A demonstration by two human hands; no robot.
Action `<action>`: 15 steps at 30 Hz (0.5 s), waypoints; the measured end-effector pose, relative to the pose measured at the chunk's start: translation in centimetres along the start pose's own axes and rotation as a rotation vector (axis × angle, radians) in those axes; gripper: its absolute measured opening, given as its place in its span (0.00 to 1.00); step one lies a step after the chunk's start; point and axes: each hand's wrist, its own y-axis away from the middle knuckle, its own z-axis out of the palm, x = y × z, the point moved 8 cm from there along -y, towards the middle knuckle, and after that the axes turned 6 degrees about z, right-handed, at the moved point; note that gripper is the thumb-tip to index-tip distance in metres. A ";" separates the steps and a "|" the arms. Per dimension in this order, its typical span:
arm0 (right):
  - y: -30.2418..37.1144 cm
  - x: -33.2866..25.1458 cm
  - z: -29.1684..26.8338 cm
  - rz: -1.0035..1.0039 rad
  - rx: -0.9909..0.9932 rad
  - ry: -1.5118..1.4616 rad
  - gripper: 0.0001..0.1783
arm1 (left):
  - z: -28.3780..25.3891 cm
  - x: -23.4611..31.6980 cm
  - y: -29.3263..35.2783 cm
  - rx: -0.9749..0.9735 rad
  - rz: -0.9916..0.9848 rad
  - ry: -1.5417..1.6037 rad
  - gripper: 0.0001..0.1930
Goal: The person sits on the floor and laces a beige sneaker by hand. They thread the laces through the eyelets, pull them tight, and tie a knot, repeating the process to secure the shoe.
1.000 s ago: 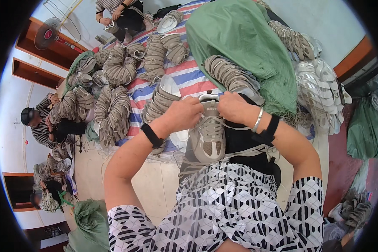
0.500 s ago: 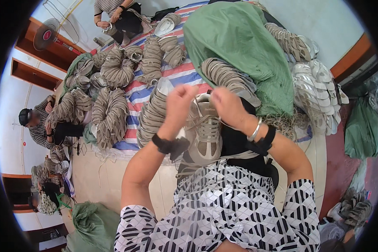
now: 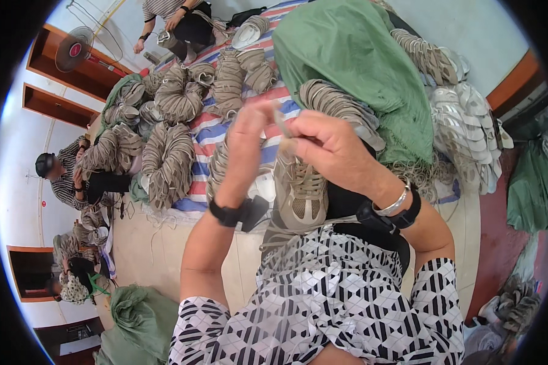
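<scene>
A beige and grey shoe upper with criss-crossed laces lies over my knees, its toe toward me. Both hands are raised above its far, collar end and hide most of that end. My right hand is closed in a pinch on a pale shoelace, a short piece of which shows between the hands. Motion smears my left hand beside it, so its finger grip is unclear. Loose laces lie across my lap below the toe.
Rows of nested shoe uppers lie on a striped sheet ahead. A green cover lies among them, with white-soled pieces at right. Co-workers sit at far left and at the top. A green sack stands at lower left.
My right hand has moved left and toward me, over the shoe's collar end. My left hand has shifted slightly left and away. The view has shifted a little.
</scene>
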 end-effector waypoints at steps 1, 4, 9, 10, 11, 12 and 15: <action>0.0 -1.7 -0.8 -0.147 -0.012 0.246 0.08 | 0.9 -1.5 0.9 -0.096 -0.008 -0.175 0.04; 0.3 -2.3 -2.3 -0.332 0.090 0.415 0.06 | 1.7 -3.9 5.2 -0.168 0.029 -0.467 0.09; -0.1 4.8 -6.0 0.202 0.178 -0.276 0.13 | 5.0 -3.5 8.6 -0.357 0.321 -1.005 0.17; -0.3 5.5 -6.1 0.201 0.180 -0.403 0.13 | 4.9 -3.9 8.6 -0.340 0.326 -1.025 0.19; -0.6 6.4 -6.3 0.200 0.181 -0.529 0.13 | 4.6 -4.2 8.6 -0.305 0.334 -1.013 0.16; -0.7 7.3 -6.6 0.199 0.187 -0.651 0.12 | 4.3 -4.4 8.4 -0.288 0.336 -0.975 0.14; -0.4 10.0 -8.1 0.259 0.229 -0.877 0.13 | 2.1 -6.2 7.7 -0.266 0.280 -0.804 0.08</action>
